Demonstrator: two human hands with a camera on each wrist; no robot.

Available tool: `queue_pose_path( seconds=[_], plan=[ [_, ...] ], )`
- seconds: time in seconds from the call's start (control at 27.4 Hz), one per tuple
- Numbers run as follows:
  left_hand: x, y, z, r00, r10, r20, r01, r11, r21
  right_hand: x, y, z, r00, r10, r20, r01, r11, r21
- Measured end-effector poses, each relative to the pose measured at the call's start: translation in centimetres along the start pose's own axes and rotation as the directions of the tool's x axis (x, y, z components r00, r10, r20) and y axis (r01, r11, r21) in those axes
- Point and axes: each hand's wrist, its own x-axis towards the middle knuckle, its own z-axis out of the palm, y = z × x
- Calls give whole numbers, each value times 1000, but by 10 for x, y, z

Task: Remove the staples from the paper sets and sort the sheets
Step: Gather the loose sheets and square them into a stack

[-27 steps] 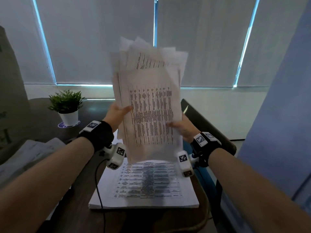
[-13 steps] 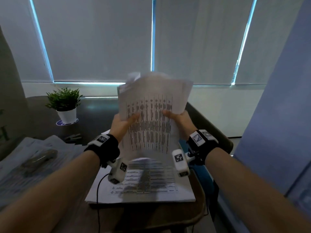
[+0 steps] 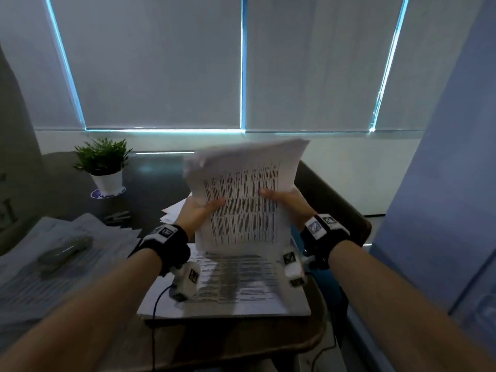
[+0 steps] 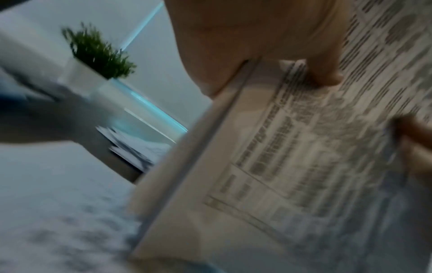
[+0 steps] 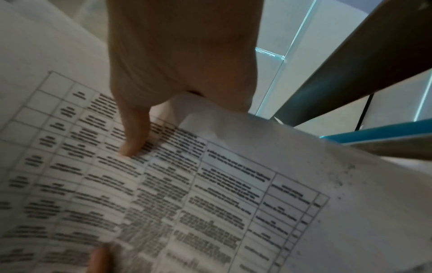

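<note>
I hold a thick bundle of printed sheets [image 3: 243, 200] upright over the desk, bottom edge just above a flat stack of sheets [image 3: 236, 285]. My left hand [image 3: 200, 210] grips the bundle's left edge, thumb across the printed front. My right hand [image 3: 284, 200] grips the right edge the same way. In the left wrist view the bundle [image 4: 268, 166] shows edge-on under my left hand [image 4: 268, 46], blurred. The right wrist view shows my right hand [image 5: 177, 73] with its thumb pressed on the printed table of the bundle [image 5: 187, 194].
A potted plant [image 3: 103, 167] stands at the back left of the dark desk [image 3: 67, 200]. Loose papers [image 3: 64, 253] with a grey object on them lie at the left. A dark chair back [image 3: 330, 200] and a blue wall [image 3: 442, 183] stand to the right.
Both hands have lowered the bundle from high in front of the blinds down to just above the flat stack, and the fanned top edges have come together.
</note>
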Motion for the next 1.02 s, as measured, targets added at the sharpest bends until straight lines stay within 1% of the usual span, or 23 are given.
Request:
queue_pose_path(
  seconds=[0.07, 0.11, 0.15, 0.18, 0.22, 0.26, 0.29, 0.33, 0.37, 0.4, 0.44, 0.48, 0.51, 0.55, 0.58, 0.66, 0.69, 0.73, 0.77, 0.84, 0.88, 0.95, 1.02],
  plan=[
    [13, 11, 8, 989, 34, -141, -27, 998, 54, 6, -10, 2, 993, -29, -118, 32, 999, 24],
    [23, 17, 9, 984, 38, -171, -31, 999, 39, 10, -15, 1, 987, -49, -153, 55, 998, 36],
    [31, 22, 10, 984, 53, -173, -56, 998, -12, 19, -11, -3, 982, -74, -174, 84, 995, 50],
    [37, 26, 10, 982, 52, -182, -67, 995, -74, 21, -11, -5, 973, -67, -219, 77, 996, 37],
    [41, 30, 9, 972, 49, -230, -83, 987, -138, 16, -13, -6, 956, -50, -290, 53, 999, 5],
    [46, 32, 6, 958, 33, -285, -97, 971, -216, 9, -12, -8, 939, -5, -345, -1, 1000, -17],
    [45, 37, 7, 947, 3, -320, -109, 944, -312, 1, -8, -7, 924, 80, -374, -88, 996, -5],
    [46, 34, 7, 943, -50, -328, -88, 916, -392, -8, -1, -4, 919, 215, -331, -203, 977, 71],
    [44, 33, 10, 943, -114, -312, -38, 896, -443, -13, 11, -3, 923, 329, -201, -300, 940, 163],
    [43, 27, 12, 947, -187, -261, 33, 865, -500, -20, 16, 1, 930, 366, -45, -345, 906, 245],
    [37, 23, 18, 949, -246, -195, 93, 812, -576, -23, 19, 6, 934, 355, 47, -352, 884, 308],
    [33, 17, 22, 951, -284, -122, 142, 752, -643, -19, 24, 6, 945, 314, 91, -325, 870, 370],
    [29, 12, 26, 948, -304, -95, 163, 718, -676, -13, 25, 6, 950, 304, 78, -308, 858, 410],
    [26, 5, 26, 948, -302, -97, 157, 713, -684, -10, 23, 8, 951, 305, 51, -295, 845, 447],
    [21, 3, 21, 942, -303, -144, 139, 741, -657, -9, 22, 6, 955, 295, 10, -269, 856, 442],
    [21, -6, -6, 906, -312, -286, 81, 791, -607, -7, 24, -7, 962, 261, -76, -215, 902, 375],
    [23, -12, -24, 890, -308, -335, 51, 798, -600, -6, 26, -18, 964, 237, -119, -190, 929, 317],
    [23, -16, -42, 889, -284, -359, 32, 821, -570, -8, 24, -27, 963, 217, -157, -171, 950, 263],
    [24, -22, -59, 905, -236, -353, 27, 862, -507, -10, 23, -36, 965, 195, -177, -156, 965, 213],
    [20, -25, -79, 953, -143, -266, 59, 952, -301, -17, 14, -42, 975, 136, -177, -113, 985, 132],
    [18, -25, -83, 968, -114, -224, 65, 974, -218, -21, 7, -40, 983, 94, -157, -78, 991, 109],
    [13, -24, -86, 979, -46, -196, 30, 996, -83, -25, 1, -36, 993, 35, -111, -28, 997, 68],
    [8, -28, -87, 974, -21, -223, 17, 1000, -23, -28, 5, -34, 995, 44, -94, -41, 998, 38]
  ],
)
